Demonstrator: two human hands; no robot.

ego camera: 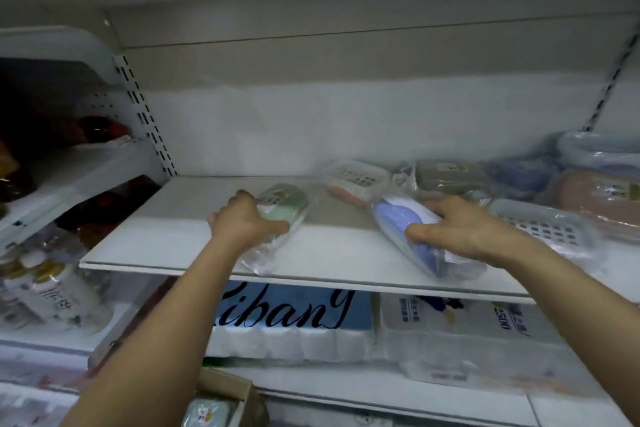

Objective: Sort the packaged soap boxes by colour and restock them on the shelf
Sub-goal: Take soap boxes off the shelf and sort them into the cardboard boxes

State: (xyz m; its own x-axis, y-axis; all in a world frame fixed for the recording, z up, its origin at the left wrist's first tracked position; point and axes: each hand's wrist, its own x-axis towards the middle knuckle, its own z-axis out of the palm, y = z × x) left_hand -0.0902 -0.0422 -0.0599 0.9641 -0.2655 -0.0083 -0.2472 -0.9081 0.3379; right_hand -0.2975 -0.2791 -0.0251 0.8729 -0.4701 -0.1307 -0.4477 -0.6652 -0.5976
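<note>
The pink box [602, 198] at three o'clock is cut off by the edge; the labels are blurred beyond reading.

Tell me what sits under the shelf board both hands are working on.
Under the shelf board sit a blue pack of toilet rolls and a white wrapped pack to its right. Their tops and anything behind them are hidden by the board.

2 bare forearms show, with no sleeve, watch or glove on either. The left hand [244, 222] and right hand [460, 227] wear no rings. A small dark mark sits on the left forearm, well below the shelf [173, 239].
</note>
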